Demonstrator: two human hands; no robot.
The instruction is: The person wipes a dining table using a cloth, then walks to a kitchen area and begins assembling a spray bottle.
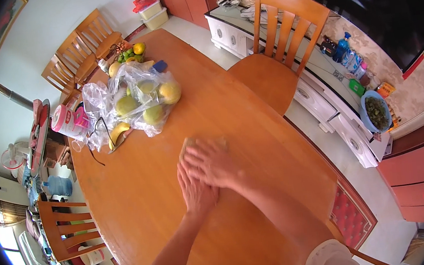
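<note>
A tan cloth (188, 143) lies on the orange-brown wooden table (135, 219), mostly hidden beneath my hands. My right hand (209, 164) is spread flat over it, overlapping the fingers of my left hand (198, 191). The left palm faces down just below the right one; whether its fingertips touch the cloth is hidden. Beyond the hands, a clear plastic bag (139, 82) holds several round yellow-green fruits (154, 114). A banana (119, 134) rests at the bag's near left side.
A pink-lidded white tub (67, 121) and a clear plastic cup (78, 145) stand near the left edge. Behind the bag are more fruits (139, 48) and a blue object (159, 66). A wooden chair (268, 79) adjoins the right side; another chair (72, 229) is at the left.
</note>
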